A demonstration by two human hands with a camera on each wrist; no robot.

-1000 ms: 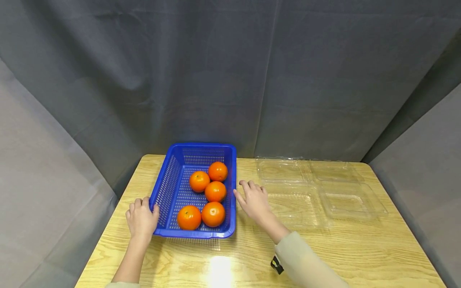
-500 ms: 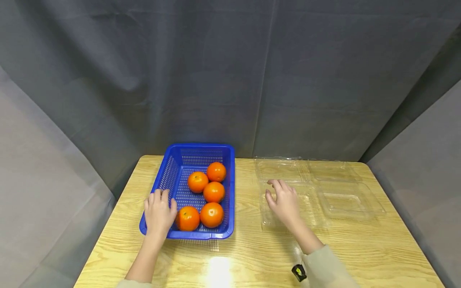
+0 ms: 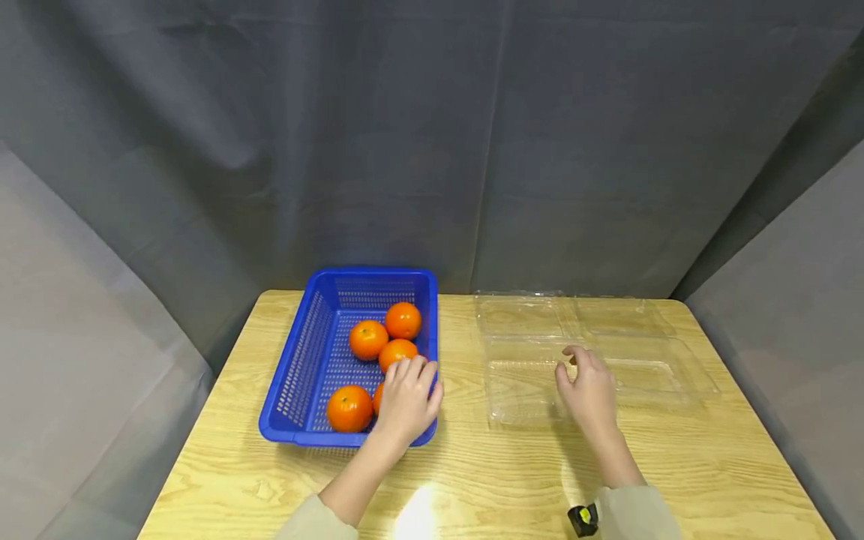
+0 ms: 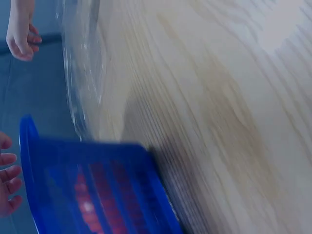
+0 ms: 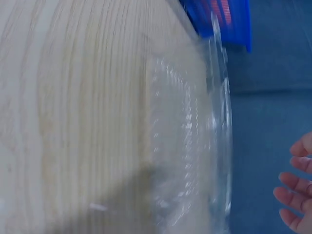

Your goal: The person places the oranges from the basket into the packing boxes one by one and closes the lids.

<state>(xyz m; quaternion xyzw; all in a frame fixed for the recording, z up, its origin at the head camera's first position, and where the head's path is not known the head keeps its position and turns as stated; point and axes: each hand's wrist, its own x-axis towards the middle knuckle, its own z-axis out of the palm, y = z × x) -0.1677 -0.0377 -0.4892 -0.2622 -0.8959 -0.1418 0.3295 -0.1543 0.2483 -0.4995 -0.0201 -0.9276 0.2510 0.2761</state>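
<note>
My left hand (image 3: pixel 407 399) hovers over the front right corner of a blue plastic basket (image 3: pixel 312 439), its fingers relaxed and holding nothing. Several oranges (image 3: pixel 349 409) lie in the basket; one near the front right is mostly hidden behind this hand. Over the clear plastic containers (image 3: pixel 521 409) on the right is my right hand (image 3: pixel 590 390), fingers loosely bent with nothing between them. In the right wrist view its fingers (image 5: pixel 292 197) are apart, off to the side of a clear container (image 5: pixel 187 131). The left wrist view has the left fingers (image 4: pixel 9 179) beyond the basket rim.
The containers lie with their lids folded out, side by side along the back right of the wooden table (image 3: pixel 486 480). A dark grey curtain (image 3: pixel 378 150) hangs right behind the table's far edge. A small black device (image 3: pixel 583 519) sits at the right wrist.
My left hand has left the basket's left rim and crossed rightward over the basket. The right hand has moved right, from beside the basket to over the containers. The oranges stay in place.
</note>
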